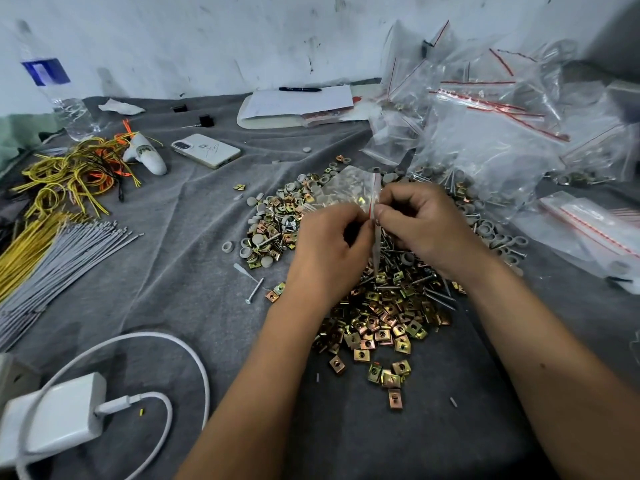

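Left hand point(325, 237) curled up tight, thumb and fingertips pinching the mouth of a small clear bag point(346, 183) right at its red seal strip. Right hand point(424, 221) same deal from the other side, also nipping that strip, knuckles up, the two hands meeting at the seal.

Bag held just above the middle of the desk point(194, 258), grey cloth underneath, straight over a big messy pile of clips point(381, 320) with screws point(438, 297) and grey caps point(258, 239) mixed in. Some caps and clips inside the bag too, can't count them through the plastic.

Rest of the desk, quick tour:
- heap of bags point(491, 133) filling the far right corner
- notepad point(298, 102) with a pen point(299, 89) on top, at the far edge
- phone point(206, 150) face down, between the notepad and the left edge
- bottle point(55, 98) in the far left corner
- yellow wires point(69, 174) and grey ties point(62, 258) along the left edge
- charger point(59, 414) and its looped cable point(194, 358) in the near left corner
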Tool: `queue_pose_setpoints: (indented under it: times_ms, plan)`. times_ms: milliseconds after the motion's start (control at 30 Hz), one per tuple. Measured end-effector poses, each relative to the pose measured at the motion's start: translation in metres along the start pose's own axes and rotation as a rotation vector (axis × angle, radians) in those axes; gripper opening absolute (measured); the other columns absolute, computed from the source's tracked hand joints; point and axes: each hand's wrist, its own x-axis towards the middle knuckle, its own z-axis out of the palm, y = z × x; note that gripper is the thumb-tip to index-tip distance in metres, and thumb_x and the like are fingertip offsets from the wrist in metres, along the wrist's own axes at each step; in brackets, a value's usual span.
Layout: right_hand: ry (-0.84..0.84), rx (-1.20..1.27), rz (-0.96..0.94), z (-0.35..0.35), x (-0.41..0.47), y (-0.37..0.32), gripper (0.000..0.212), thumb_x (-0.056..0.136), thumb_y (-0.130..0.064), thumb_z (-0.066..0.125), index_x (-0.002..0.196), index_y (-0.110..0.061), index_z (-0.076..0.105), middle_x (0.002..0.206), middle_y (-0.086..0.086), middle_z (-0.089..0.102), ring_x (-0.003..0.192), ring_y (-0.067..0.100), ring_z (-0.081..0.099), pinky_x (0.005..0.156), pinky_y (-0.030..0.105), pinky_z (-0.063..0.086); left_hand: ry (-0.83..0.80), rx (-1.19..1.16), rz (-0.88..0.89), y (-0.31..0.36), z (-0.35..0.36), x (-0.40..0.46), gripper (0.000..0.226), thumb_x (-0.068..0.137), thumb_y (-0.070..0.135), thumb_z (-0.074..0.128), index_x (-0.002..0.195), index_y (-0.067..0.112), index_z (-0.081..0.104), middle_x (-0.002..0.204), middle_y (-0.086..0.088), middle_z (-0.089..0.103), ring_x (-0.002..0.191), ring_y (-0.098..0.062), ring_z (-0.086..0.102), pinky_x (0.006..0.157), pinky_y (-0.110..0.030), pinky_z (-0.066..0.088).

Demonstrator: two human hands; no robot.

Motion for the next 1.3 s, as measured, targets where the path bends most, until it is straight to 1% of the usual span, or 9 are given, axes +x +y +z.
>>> queue_pose_setpoints:
  times_ms: [200,300,400,600,733,800,933,1100,1300]
  plan:
    - [0.152,-0.323,-0.060,-0.002,0.000,-0.001,0.018,0.085,-0.010,0.072,0.068,-0.012,0.067,0.058,-0.001,0.061,0.049,0.003,0.047,0.046,0.019,0.037,0.198,0.126,0.015,0.003,-0.006,0.002,0.020,0.087,0.010,0.063,0.068,0.011,0.058,0.064,0.004,0.053,0.055,-0.013,0.044,0.053,-0.023,0.034]
    - [0.319,-0.512,-0.034,-0.004,0.002,-0.001,0.024,0.077,-0.014,0.072,0.059,-0.024,0.061,0.053,-0.013,0.057,0.046,0.002,0.050,0.048,0.015,0.038,0.434,0.204,0.003,0.000,-0.013,0.004,0.017,0.083,0.004,0.064,0.068,0.006,0.057,0.067,-0.003,0.056,0.058,-0.019,0.045,0.054,-0.033,0.035]
    - [0.391,-0.575,-0.009,0.000,0.005,-0.002,0.024,0.078,-0.021,0.071,0.058,-0.023,0.060,0.052,-0.012,0.056,0.046,0.003,0.049,0.049,0.020,0.038,0.464,0.238,0.089,0.011,-0.009,0.003,0.015,0.083,0.002,0.066,0.069,0.002,0.060,0.070,-0.008,0.059,0.059,-0.023,0.050,0.052,-0.036,0.039]
    - [-0.243,-0.510,0.193,-0.042,-0.008,-0.012,0.019,0.084,-0.032,0.083,0.073,-0.023,0.071,0.064,-0.008,0.068,0.056,0.000,0.060,0.056,0.016,0.045,0.784,0.223,-0.121,-0.003,-0.054,0.013,0.015,0.084,0.015,0.063,0.072,0.006,0.065,0.069,-0.006,0.063,0.063,-0.022,0.057,0.064,-0.034,0.043]
    - [-0.521,-0.646,0.224,-0.059,-0.012,-0.025,0.015,0.075,-0.032,0.090,0.081,-0.031,0.077,0.073,-0.019,0.071,0.064,-0.003,0.064,0.057,0.010,0.046,1.084,0.284,-0.186,-0.006,-0.089,0.023,0.022,0.083,0.023,0.061,0.078,0.004,0.069,0.068,0.001,0.061,0.067,-0.003,0.050,0.069,-0.001,0.030]
    - [-0.580,-0.742,0.242,-0.057,-0.011,-0.026,0.018,0.072,-0.035,0.092,0.081,-0.034,0.076,0.072,-0.018,0.070,0.063,-0.002,0.063,0.054,0.013,0.044,1.155,0.301,-0.149,-0.004,-0.099,0.026,0.024,0.084,0.025,0.060,0.080,0.002,0.067,0.068,0.005,0.059,0.067,-0.008,0.055,0.070,-0.001,0.029]
    - [-0.637,-0.861,0.276,-0.048,-0.010,-0.024,0.012,0.076,-0.030,0.089,0.077,-0.030,0.077,0.070,-0.035,0.064,0.071,-0.011,0.061,0.062,0.018,0.043,0.973,0.442,0.080,0.004,-0.096,0.019,0.008,0.085,0.013,0.063,0.087,0.007,0.067,0.076,-0.005,0.068,0.069,-0.024,0.064,0.070,-0.021,0.045]
    - [-0.570,-0.787,0.226,-0.058,-0.010,-0.028,0.013,0.090,-0.034,0.076,0.084,-0.034,0.065,0.084,-0.015,0.065,0.078,0.000,0.061,0.068,0.022,0.044,0.301,0.444,-0.007,0.014,-0.044,-0.002,0.005,0.084,0.004,0.066,0.083,0.009,0.066,0.078,-0.008,0.066,0.081,-0.031,0.060,0.069,-0.039,0.044]
    - [-0.113,-0.317,-0.065,-0.027,0.000,-0.043,0.005,0.098,-0.018,0.067,0.098,-0.021,0.063,0.087,-0.012,0.071,0.085,0.004,0.070,0.075,0.019,0.055,0.048,0.238,-0.027,0.000,-0.018,-0.011,0.008,0.088,0.002,0.075,0.092,0.007,0.071,0.082,-0.002,0.072,0.072,-0.016,0.067,0.071,-0.038,0.060]
